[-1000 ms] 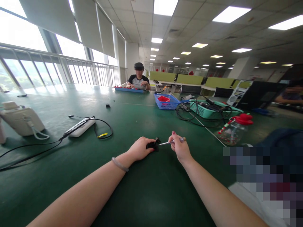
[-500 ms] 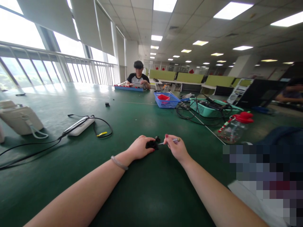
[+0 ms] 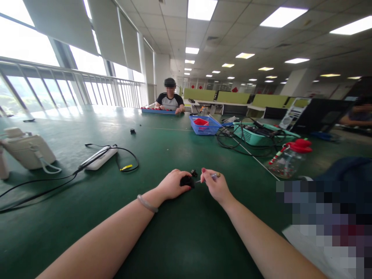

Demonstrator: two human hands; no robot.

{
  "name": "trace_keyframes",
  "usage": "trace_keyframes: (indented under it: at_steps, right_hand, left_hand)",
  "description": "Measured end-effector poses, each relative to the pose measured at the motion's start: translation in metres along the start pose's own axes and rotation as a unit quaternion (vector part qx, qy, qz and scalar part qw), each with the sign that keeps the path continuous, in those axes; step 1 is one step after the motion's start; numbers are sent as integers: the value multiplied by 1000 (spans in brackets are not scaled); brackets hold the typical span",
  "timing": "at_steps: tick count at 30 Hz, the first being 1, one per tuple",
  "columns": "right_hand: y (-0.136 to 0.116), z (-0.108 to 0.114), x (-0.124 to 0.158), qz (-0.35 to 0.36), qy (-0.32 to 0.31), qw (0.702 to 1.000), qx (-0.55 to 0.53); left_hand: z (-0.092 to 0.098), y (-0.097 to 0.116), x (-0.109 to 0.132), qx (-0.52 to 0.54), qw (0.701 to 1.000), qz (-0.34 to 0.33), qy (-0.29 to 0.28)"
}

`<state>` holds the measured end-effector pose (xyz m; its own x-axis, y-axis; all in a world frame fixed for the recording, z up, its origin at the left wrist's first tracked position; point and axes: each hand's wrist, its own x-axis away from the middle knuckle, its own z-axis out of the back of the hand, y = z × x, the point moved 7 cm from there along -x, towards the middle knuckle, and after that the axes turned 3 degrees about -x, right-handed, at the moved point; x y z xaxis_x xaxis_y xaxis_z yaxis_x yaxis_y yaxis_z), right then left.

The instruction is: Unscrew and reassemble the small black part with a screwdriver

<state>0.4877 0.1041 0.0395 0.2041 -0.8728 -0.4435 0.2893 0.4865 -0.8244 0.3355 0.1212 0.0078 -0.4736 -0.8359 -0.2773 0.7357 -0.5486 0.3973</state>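
Note:
A small black part [image 3: 186, 181] lies on the green table [image 3: 174, 232], gripped between the thumb and fingers of my left hand [image 3: 173, 184]. Closed around a thin screwdriver [image 3: 215, 176] is my right hand [image 3: 215, 186], just right of the part. The screwdriver's metal shaft points left, its tip close to the part's right side; whether they touch is too small to tell. Just beyond the part sits another small dark piece [image 3: 194, 173].
A white power bank [image 3: 100, 158] with black cables and a beige case [image 3: 29, 149] are at the left. Farther off stand a blue basket [image 3: 205, 126], a green basket [image 3: 250, 135] and a red-lidded bottle [image 3: 290, 159]. A person [image 3: 170, 100] sits across the table.
The camera view has shifted slightly. The small dark piece now shows a little apart from the held part. Both hands keep nearly the same pose. The person's hand across the table has lowered.

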Motion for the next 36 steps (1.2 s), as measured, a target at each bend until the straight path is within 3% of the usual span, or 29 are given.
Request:
trace_keyframes:
  at_steps: [6, 13, 17, 26, 36]
  right_hand:
    - [-13, -2, 3, 46, 7, 998, 32]
    - [13, 6, 1, -20, 77, 996, -47]
    - [23, 3, -1, -49, 68, 993, -82]
    - [18, 8, -1, -51, 70, 993, -79]
    - [43, 6, -7, -116, 52, 980, -152]
  left_hand:
    - [-1, 3, 0, -9, 1000, -6, -1]
    - [1, 8, 3, -3, 1000, -9, -14]
    - [1, 11, 4, -2, 1000, -13, -22]
    - [1, 12, 2, -10, 1000, -6, -19]
    - [0, 13, 2, -10, 1000, -25, -14]
